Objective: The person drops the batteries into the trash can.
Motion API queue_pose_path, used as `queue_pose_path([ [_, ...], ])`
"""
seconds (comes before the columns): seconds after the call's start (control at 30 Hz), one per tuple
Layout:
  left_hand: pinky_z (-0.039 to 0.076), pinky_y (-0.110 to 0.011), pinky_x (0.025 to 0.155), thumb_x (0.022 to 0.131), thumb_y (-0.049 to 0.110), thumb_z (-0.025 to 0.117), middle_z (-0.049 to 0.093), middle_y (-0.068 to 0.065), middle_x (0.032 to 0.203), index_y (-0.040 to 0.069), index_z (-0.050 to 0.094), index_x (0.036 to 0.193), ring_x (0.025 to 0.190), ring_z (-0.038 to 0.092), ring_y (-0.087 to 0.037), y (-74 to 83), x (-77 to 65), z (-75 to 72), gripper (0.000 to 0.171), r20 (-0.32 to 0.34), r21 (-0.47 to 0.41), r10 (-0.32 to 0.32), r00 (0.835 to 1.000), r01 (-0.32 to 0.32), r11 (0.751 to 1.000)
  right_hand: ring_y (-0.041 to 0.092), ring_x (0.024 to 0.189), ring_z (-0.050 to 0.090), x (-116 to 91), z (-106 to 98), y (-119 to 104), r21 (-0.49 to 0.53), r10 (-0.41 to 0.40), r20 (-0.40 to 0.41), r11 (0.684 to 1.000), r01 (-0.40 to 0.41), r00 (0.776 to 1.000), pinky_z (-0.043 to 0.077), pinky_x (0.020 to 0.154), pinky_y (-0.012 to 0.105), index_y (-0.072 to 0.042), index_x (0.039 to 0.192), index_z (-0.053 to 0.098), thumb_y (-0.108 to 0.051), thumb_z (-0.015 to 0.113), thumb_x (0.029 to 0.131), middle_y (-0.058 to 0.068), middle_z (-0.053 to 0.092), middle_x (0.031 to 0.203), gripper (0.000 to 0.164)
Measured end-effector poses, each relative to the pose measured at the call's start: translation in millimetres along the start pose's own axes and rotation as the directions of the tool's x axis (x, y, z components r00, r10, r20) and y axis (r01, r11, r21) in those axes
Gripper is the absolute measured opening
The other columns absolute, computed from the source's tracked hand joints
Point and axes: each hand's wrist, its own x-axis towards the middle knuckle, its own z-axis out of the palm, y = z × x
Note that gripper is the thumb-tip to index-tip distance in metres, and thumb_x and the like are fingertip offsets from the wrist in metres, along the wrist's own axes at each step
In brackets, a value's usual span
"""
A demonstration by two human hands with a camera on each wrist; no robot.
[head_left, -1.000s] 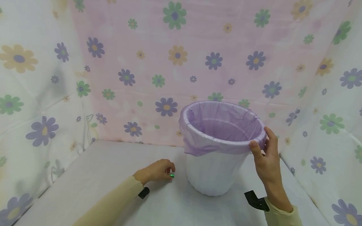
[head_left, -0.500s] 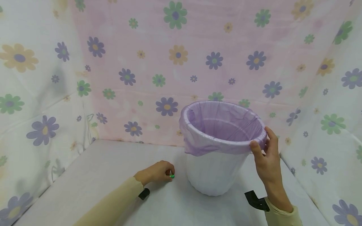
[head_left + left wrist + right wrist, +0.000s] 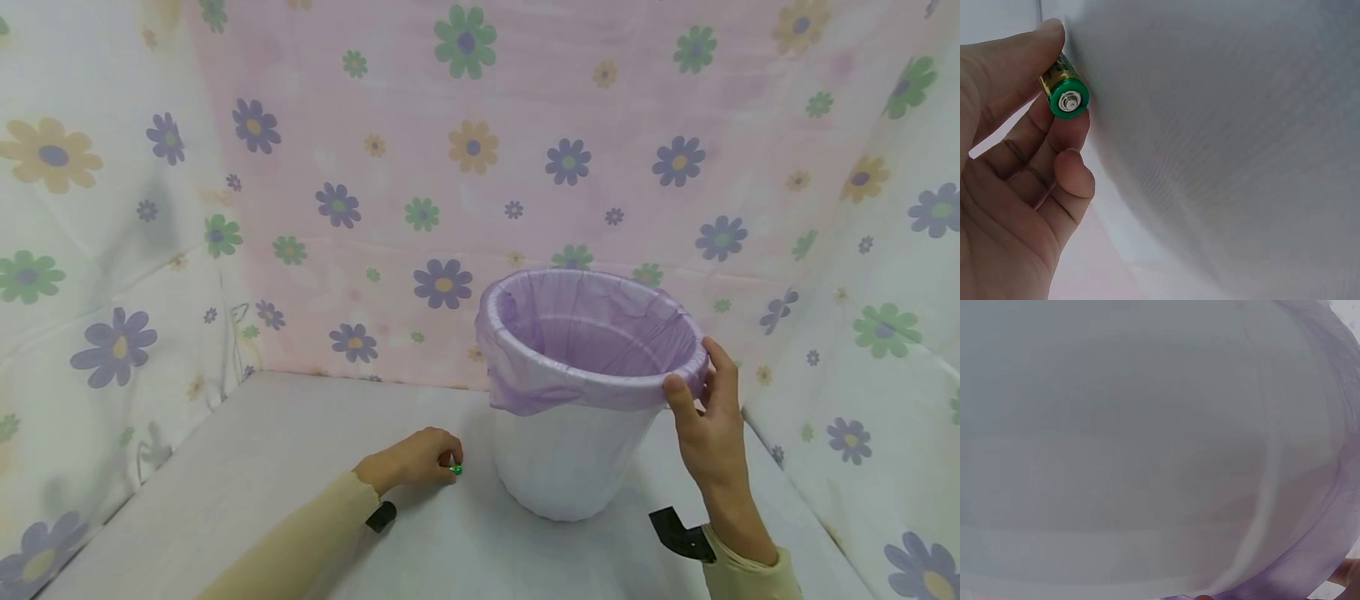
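Observation:
A small battery (image 3: 1067, 90), green at its end with a gold band, is pinched between the thumb and fingers of my left hand (image 3: 420, 456). In the head view only its green end shows, low over the table and left of the bin. The white trash bin (image 3: 566, 458) has a purple plastic bag (image 3: 540, 396) folded over its rim. My right hand (image 3: 712, 433) grips the bin's rim on the right, thumb on the near side and fingers partly hidden behind. The right wrist view is filled by the bin's white wall (image 3: 1116, 425) and the bag's purple edge.
A pale table (image 3: 285, 467) lies under the bin and hands. Flower-print cloth (image 3: 375, 250) walls it in at the back and both sides. Black straps (image 3: 681, 533) sit at both wrists.
The battery's green end has turned slightly and sits a touch lower in my left fingers. My right hand and the bin have stayed in place.

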Motion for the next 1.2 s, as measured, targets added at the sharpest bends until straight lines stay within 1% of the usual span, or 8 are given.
queue_pose_path([
  [0.13,0.041,-0.023,0.061,0.077,0.020,0.071,0.051,0.008,0.072,0.021,0.063,0.088,0.067,0.046,-0.007,3.4,-3.8,-5.2,0.014,-0.012,0.011,0.003,1.000,-0.003,1.000,0.018,0.105,0.046,0.2,-0.6,0.3,0.000,-0.002,0.003,1.000,0.002,1.000,0.040,0.081,0.017,-0.035,0.139,0.020,-0.023,0.053,0.090,0.007,0.042,0.127,0.061],
  [0.37,0.041,-0.023,0.062,0.079,0.020,0.069,0.050,0.010,0.073,0.018,0.063,0.090,0.068,0.047,-0.006,7.5,-12.8,-18.1,0.012,-0.044,0.077,0.046,0.998,-0.042,0.996,0.017,0.105,0.046,0.6,-0.9,0.1,0.005,-0.011,-0.001,1.000,0.011,1.000,0.040,0.081,0.017,-0.035,0.139,0.021,-0.022,0.053,0.090,0.007,0.042,0.127,0.061],
  [0.63,0.041,-0.024,0.064,0.078,0.020,0.070,0.050,0.012,0.076,0.019,0.063,0.092,0.070,0.047,-0.006,15.4,-27.1,-35.1,0.015,-0.067,0.122,0.050,0.996,-0.042,0.992,0.014,0.103,0.047,-0.3,0.5,0.2,0.023,-0.013,-0.004,1.000,0.013,1.000,0.039,0.079,0.015,-0.034,0.139,0.022,-0.021,0.054,0.090,0.008,0.043,0.125,0.060],
  [0.77,0.042,-0.024,0.064,0.079,0.019,0.069,0.050,0.011,0.076,0.017,0.063,0.094,0.069,0.047,-0.006,21.4,-32.1,-46.8,0.016,-0.076,0.130,0.053,0.996,-0.043,0.991,0.015,0.103,0.047,-1.2,0.1,-0.3,0.019,-0.010,-0.010,1.000,0.010,1.000,0.039,0.078,0.014,-0.034,0.139,0.022,-0.021,0.054,0.090,0.009,0.043,0.125,0.060],
  [1.0,0.042,-0.024,0.064,0.080,0.019,0.068,0.050,0.010,0.077,0.015,0.063,0.095,0.068,0.047,-0.007,36.9,-41.3,-71.3,0.017,-0.096,0.167,0.087,0.992,-0.070,0.984,0.017,0.105,0.047,-1.4,-0.4,-1.4,0.013,-0.005,-0.008,1.000,0.005,1.000,0.039,0.080,0.016,-0.034,0.139,0.022,-0.022,0.053,0.089,0.010,0.042,0.127,0.060],
  [1.2,0.042,-0.025,0.065,0.080,0.020,0.068,0.050,0.010,0.078,0.016,0.063,0.095,0.068,0.047,-0.006,47.7,-47.7,-91.4,0.017,-0.120,0.208,0.153,0.981,-0.126,0.970,0.016,0.104,0.047,-0.7,0.9,-1.6,0.022,-0.006,-0.009,1.000,0.006,1.000,0.039,0.080,0.016,-0.034,0.139,0.023,-0.022,0.053,0.090,0.009,0.043,0.126,0.059],
])
